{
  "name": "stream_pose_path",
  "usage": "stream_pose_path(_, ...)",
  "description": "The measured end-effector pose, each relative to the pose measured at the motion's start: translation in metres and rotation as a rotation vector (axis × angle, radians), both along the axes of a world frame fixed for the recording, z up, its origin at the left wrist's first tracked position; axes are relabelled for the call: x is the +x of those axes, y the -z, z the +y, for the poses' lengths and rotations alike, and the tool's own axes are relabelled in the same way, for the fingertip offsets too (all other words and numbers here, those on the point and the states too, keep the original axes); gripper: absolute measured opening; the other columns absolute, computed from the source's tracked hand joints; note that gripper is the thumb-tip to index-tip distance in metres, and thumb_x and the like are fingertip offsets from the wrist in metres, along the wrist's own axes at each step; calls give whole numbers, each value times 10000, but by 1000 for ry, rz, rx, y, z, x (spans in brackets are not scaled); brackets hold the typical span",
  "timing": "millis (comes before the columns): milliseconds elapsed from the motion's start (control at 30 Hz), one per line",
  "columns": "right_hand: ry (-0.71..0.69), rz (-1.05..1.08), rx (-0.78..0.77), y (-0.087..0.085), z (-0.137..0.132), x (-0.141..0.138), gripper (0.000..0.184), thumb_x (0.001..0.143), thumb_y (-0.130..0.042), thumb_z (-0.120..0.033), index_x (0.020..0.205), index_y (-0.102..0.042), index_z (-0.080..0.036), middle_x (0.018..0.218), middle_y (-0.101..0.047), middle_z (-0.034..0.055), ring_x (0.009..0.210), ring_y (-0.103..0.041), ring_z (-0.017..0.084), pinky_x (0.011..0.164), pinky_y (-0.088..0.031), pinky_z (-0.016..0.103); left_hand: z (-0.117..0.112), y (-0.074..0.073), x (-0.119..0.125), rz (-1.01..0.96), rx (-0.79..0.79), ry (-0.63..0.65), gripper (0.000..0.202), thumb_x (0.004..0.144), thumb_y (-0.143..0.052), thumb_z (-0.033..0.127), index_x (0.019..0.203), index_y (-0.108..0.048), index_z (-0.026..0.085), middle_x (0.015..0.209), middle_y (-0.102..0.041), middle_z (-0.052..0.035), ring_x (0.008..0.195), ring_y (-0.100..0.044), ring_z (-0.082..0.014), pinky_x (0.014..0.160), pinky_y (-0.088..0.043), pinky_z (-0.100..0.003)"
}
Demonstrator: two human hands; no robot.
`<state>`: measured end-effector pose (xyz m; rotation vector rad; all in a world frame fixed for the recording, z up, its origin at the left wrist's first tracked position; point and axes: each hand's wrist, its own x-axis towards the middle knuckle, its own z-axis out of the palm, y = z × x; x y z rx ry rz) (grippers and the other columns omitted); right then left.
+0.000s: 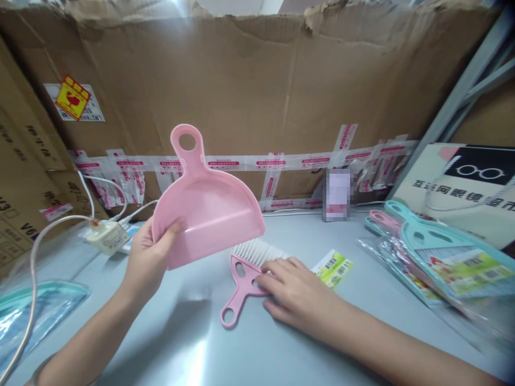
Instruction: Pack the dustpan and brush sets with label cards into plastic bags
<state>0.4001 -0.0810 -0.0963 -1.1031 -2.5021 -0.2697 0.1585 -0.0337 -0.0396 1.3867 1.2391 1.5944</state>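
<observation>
My left hand [147,257] grips a pink dustpan [213,203] by its left rim, thumb on the inner face. The pan is raised above the table, its looped handle pointing up. A pink hand brush [241,279] with white bristles lies on the tabletop to the right of the pan. Over the right part of its head is my right hand [298,292], fingers curled onto it, hiding that part. Just beyond this hand lies a green and yellow printed card [332,268].
Packaged teal and pink dustpan sets [454,252] are piled at the right; another teal one [44,300] lies at the left. Cables and a white charger [107,236] sit back left. A large cardboard box [241,91] forms the back wall; a blurred phone-like object [338,195] leans there.
</observation>
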Motion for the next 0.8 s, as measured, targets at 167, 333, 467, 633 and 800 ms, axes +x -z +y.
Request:
stream_pose_path(167,36,-145,181,22,5,-16,132,782,-529,-59,827,-619,-144,840,-628,92,754,-564,212,632,-382,335,-1,3,2,58,-22,-13,357,688,-677,410,924,-605,151,816,-581,-13,725,-503,-145,632,-414,-232)
stream_pose_path(333,-24,155,189,6,8,-7,147,871,-461,-132,878,-607,-152,889,-667,70,832,-600,195,718,-417,339,8,4,-5,140,23,-60,385,682,-660,444,934,-622,156,823,-615,-27,745,-543,-183,659,-443,-265)
stream_pose_path(467,-36,531,154,-10,2,5,166,909,-426,-196,947,-588,-189,831,-682,40,727,-613,144,685,-453,293,17,12,-9,194,21,-2,389,716,-623,436,994,-625,163,869,-645,-40,839,-575,-213,712,-464,-282)
stream_pose_path(633,69,874,-21,-12,-4,8,173,902,-444,-302,884,-592,-215,688,-626,14,600,-574,137,546,-457,245,6,28,8,170,-88,230,404,754,-578,460,1023,-632,164,910,-659,-60,890,-590,-229,762,-477,-308)
stream_pose_path(800,154,951,111,-9,-2,2,176,885,-464,-317,843,-601,-214,949,-503,81,952,-527,200,805,-468,346,-20,39,32,69,-195,465,424,807,-520,505,1067,-617,185,932,-666,-53,831,-606,-198,778,-478,-309)
